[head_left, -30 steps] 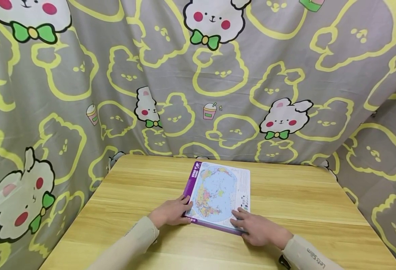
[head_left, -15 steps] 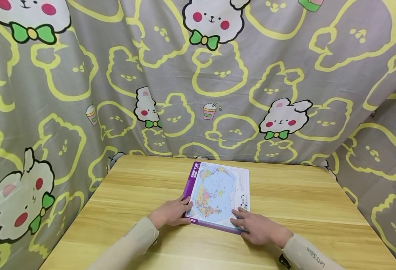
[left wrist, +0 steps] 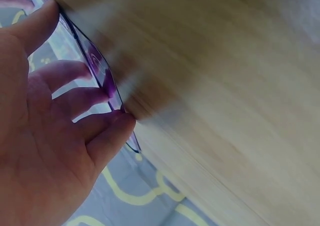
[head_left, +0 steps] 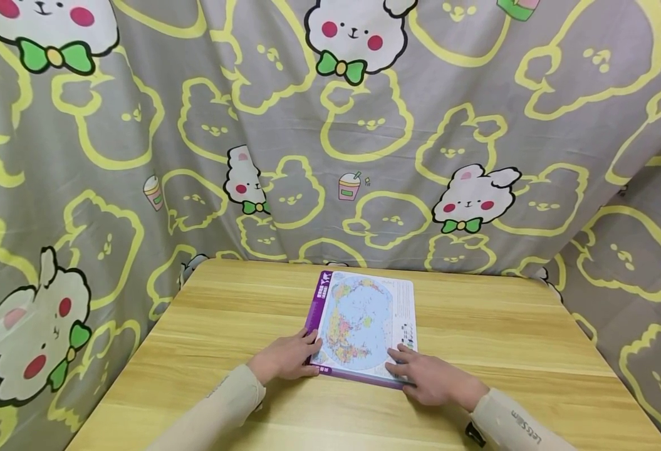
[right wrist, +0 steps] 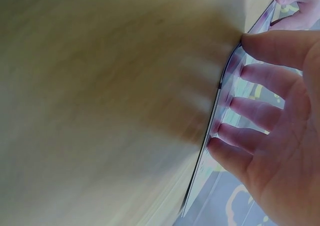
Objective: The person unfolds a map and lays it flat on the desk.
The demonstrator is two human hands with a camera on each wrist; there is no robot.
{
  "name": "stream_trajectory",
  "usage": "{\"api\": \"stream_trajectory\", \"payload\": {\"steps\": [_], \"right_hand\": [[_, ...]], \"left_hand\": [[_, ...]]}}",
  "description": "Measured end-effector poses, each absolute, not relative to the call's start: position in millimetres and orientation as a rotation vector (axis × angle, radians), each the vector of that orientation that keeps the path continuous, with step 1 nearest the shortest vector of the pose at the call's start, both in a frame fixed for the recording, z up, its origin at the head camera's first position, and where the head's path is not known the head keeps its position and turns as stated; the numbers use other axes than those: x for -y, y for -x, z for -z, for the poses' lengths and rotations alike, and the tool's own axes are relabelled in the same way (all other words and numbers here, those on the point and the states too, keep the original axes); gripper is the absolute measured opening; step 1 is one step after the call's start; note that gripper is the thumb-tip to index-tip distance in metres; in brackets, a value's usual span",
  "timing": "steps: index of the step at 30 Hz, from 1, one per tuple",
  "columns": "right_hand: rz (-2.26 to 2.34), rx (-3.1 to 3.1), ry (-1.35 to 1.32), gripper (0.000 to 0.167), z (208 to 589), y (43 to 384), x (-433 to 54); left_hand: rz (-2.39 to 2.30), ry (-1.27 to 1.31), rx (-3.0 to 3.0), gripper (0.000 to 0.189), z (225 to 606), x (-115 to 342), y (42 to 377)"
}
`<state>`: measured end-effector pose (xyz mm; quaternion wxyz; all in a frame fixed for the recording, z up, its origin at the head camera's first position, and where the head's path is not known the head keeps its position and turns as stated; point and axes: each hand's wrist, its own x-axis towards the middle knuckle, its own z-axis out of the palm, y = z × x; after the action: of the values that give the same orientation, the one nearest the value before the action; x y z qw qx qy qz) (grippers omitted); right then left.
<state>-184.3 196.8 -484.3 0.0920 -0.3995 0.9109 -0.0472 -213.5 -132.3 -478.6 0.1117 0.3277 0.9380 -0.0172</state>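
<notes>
A world map sheet (head_left: 358,319) with rounded corners lies flat on the wooden table, a purple band along its left and near edges. I cannot tell whether it is one sheet or a stack. My left hand (head_left: 286,356) rests at its near left corner, fingers on the purple band. At the near right corner, my right hand (head_left: 434,378) lays spread fingers over the map. Both wrist views show the fingers of the left hand (left wrist: 47,136) and right hand (right wrist: 280,136) along the thin edge, with each thumb at the near side.
The wooden table (head_left: 223,300) extends around the map on all sides. Behind it and at both sides hangs a grey curtain (head_left: 296,131) printed with yellow outlines and white rabbits. Light sleeves (head_left: 225,398) cover both forearms.
The map has turned slightly anticlockwise, its far edge shifting a little left and its near right corner moving slightly away from me. Both hands stay in nearly the same places.
</notes>
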Motion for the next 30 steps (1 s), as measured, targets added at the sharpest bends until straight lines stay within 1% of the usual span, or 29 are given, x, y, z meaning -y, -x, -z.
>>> {"api": "stream_trajectory", "payload": {"steps": [13,30], "right_hand": [[0.171,-2.721,1.234,0.044,484.1,187.0,-198.6],[0.155,-2.721,1.205,0.045,484.7,193.6,-200.7]], "left_hand": [[0.082,-0.96,-2.764,0.065,480.2,129.5,210.1],[0.085,-0.98,-2.784,0.064,479.8,127.3,206.5]]}}
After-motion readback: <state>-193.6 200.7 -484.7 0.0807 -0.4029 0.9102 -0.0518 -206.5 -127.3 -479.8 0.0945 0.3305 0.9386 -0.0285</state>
